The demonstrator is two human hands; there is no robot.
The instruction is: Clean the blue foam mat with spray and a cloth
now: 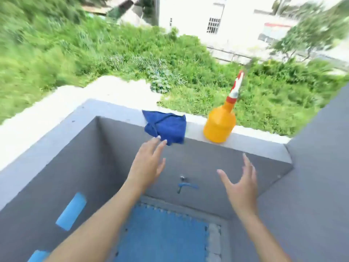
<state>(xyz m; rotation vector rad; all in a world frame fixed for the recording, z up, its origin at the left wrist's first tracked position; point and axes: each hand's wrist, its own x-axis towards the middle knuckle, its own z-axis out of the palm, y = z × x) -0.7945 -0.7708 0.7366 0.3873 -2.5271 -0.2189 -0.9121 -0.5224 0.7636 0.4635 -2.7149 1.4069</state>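
Cloth [166, 127] lies just past your left hand [146, 165], draped over the ledge [255, 140] with a corner hanging toward your fingertips, which nearly touch it. Your left hand is spread and holds nothing. Bottle [220, 125] stands upright up and ahead of your right hand [240, 188], apart from it; that hand is spread too, holding nothing. Mat [162, 235] lies flat below both wrists. No containers hold anything visible.
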